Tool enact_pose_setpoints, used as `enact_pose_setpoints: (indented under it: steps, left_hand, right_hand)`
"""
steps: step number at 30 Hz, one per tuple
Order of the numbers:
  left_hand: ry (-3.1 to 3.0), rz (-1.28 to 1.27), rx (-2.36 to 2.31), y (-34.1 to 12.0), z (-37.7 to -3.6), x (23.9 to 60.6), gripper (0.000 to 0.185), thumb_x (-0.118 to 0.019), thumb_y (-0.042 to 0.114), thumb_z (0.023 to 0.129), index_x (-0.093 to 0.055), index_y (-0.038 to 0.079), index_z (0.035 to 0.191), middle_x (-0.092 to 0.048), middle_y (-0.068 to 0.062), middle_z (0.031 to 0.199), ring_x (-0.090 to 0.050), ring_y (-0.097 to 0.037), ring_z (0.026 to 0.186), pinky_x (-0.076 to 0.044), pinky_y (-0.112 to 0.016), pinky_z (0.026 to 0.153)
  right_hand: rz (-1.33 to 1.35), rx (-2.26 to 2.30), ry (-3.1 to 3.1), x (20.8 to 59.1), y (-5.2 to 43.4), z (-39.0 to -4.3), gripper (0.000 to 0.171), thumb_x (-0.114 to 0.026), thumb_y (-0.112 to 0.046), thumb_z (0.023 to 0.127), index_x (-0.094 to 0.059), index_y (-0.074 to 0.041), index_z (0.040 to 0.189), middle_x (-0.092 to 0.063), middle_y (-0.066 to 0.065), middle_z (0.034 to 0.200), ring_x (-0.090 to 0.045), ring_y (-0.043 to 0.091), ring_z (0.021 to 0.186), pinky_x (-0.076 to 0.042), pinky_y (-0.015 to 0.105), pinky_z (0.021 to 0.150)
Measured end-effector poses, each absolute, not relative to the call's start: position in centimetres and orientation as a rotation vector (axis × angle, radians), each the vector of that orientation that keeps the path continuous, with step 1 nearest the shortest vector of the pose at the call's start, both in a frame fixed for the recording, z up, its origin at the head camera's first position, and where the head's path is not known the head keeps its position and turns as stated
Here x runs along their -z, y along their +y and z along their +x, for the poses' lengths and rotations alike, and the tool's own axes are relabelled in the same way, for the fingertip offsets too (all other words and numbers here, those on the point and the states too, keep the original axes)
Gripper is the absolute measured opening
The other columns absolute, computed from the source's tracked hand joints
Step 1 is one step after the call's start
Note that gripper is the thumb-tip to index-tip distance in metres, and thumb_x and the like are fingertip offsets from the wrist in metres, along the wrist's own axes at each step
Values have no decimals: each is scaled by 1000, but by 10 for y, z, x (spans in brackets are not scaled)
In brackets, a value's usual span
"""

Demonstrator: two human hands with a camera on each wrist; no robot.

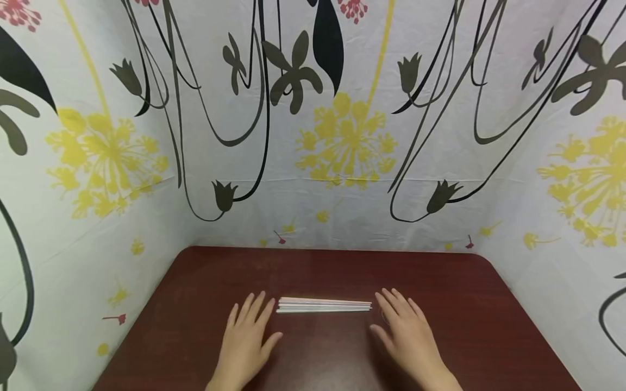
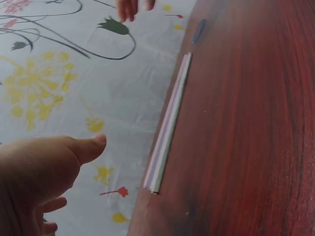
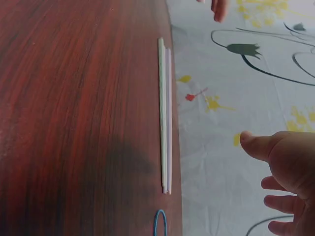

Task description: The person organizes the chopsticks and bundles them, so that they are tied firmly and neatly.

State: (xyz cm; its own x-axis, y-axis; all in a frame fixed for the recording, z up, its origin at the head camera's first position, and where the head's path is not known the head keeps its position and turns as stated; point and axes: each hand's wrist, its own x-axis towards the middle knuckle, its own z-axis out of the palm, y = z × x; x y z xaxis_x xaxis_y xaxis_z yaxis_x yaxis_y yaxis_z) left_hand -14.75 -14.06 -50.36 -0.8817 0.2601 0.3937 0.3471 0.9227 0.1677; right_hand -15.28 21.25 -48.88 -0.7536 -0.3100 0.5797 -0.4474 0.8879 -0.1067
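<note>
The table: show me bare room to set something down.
Bare on the table: behind the sticks, up to the far edge; in front of them, between the left hand and the right hand; and outward of each hand, toward the side edges. Crowded: the sticks' row, a hand near each end, a blue loop by the right one.

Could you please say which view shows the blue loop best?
The left wrist view, where the blue loop appears whole. The right wrist view cuts it at the bottom edge; the head view shows faint traces by the right hand.
</note>
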Motion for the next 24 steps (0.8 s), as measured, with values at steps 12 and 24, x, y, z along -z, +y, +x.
enact_pose_setpoints:
  steps: [12, 24]
  left_hand:
    - [-2682, -549, 277, -123, -172, 522, 59, -77, 30, 89, -57, 13, 142, -51, -16, 148, -45, -38, 139, -33, -60, 110]
    - [-2760, -610, 125, -113, -196, 540, 66, -79, 4, 82, -55, 11, 143, -50, -16, 150, -42, -36, 142, -33, -57, 112]
  right_hand:
    - [668, -165, -2492, 508, 185, -183, 63, -88, -22, 75, -65, 2, 128, -66, 19, 128, -63, 35, 121, -47, 51, 101]
    - [755, -42, -2514, 533, 173, -205, 57, -88, -15, 74, -66, 5, 123, -69, 19, 123, -66, 32, 116, -50, 46, 98]
